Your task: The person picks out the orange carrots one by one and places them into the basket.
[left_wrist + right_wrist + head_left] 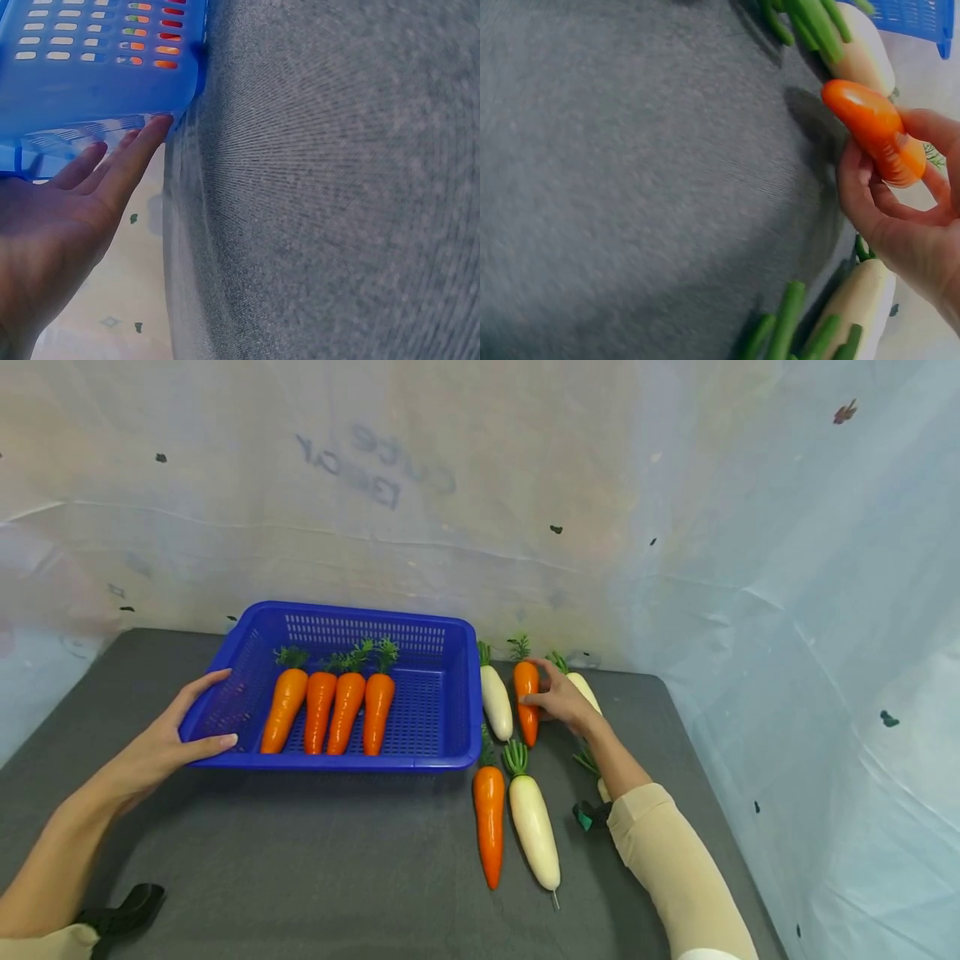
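My left hand (161,747) holds the left end of a blue plastic basket (442,760), thumb over the rim near the front corner. In the left wrist view, the fingers (131,165) lie fairly straight along the outside of the basket wall (82,94). Inside the basket, several orange carrots (347,714) with green tops lie side by side. Right of the basket, my right hand (562,697) pinches another carrot (527,681) between thumb and fingers. The right wrist view shows this carrot (870,124) with its tip slightly above the cloth.
White radishes (495,702) lie on either side of the held carrot. Nearer the front are a loose carrot (490,827) and a larger white radish (534,831). Another radish (602,789) is partly hidden by my right forearm. Pale sheeting (525,468) rises behind the grey-covered table (322,860).
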`<act>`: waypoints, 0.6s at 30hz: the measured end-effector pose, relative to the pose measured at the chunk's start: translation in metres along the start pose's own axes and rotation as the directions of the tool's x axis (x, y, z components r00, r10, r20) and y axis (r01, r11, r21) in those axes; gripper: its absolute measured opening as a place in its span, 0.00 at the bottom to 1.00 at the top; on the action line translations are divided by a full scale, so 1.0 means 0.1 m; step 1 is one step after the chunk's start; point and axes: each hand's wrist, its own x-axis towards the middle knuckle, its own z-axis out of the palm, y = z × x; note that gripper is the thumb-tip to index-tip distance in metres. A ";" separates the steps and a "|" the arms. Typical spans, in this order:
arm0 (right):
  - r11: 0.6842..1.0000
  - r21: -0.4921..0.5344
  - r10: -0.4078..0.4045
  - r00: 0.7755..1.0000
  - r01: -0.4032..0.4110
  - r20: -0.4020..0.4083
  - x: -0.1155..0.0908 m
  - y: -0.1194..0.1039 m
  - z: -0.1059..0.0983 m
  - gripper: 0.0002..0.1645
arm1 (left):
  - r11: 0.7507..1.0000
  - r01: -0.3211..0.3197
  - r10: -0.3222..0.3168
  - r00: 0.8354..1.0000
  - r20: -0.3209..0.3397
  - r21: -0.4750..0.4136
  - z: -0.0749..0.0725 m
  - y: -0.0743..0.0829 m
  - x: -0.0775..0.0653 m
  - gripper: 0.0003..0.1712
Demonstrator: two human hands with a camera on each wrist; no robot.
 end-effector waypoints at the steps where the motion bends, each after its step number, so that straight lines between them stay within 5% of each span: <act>1: 1.000 -0.003 -0.002 1.000 0.002 -0.002 -0.01 -0.01 -0.01 0.48 | 1.000 -0.005 0.005 1.000 0.002 -0.002 0.00 0.00 0.00 0.50; 18: 0.996 0.013 -0.093 0.995 0.093 -0.032 -0.12 -0.14 -0.14 0.48 | 1.000 0.001 -0.001 1.000 -0.004 -0.001 0.01 0.01 -0.01 0.50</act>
